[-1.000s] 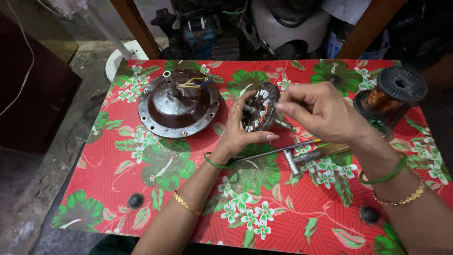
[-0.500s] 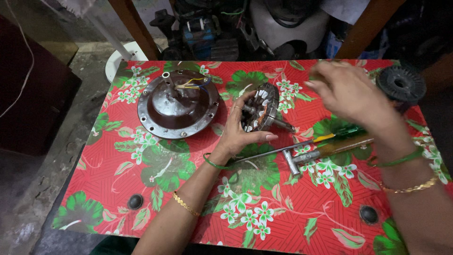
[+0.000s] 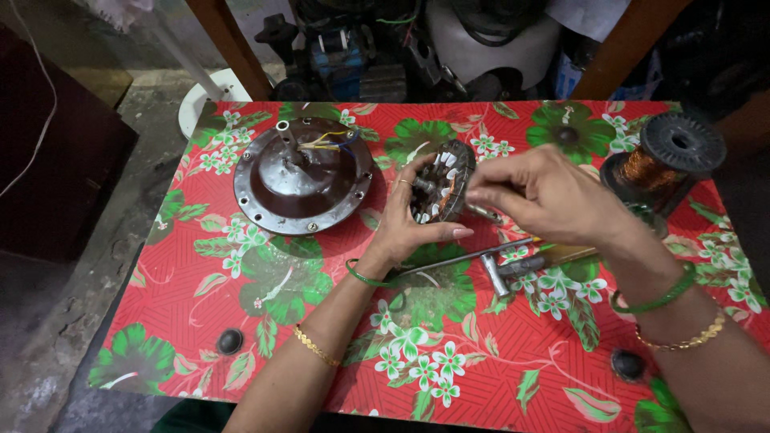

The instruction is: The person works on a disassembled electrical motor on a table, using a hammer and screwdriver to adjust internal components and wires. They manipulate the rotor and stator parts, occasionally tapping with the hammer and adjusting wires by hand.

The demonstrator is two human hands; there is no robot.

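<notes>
My left hand [image 3: 409, 220] grips a round stator core [image 3: 443, 191] with slotted teeth, held on edge above the table. My right hand [image 3: 541, 196] is at the core's right side, fingers pinched together near its rim; what they pinch is too small to make out. A dark metal motor cover [image 3: 303, 175] with coloured wires at its centre lies to the left of the core. A spool of copper wire [image 3: 666, 160] stands at the right, behind my right hand.
The table wears a red cloth with green leaves and white flowers [image 3: 265, 321]. A small hammer [image 3: 501, 269] and a thin rod lie under my hands. Dark machine parts crowd the far edge. Bare floor lies at the left.
My right hand drew away to the right toward the spool, then came back to the core's rim. My left hand kept hold of the core throughout.
</notes>
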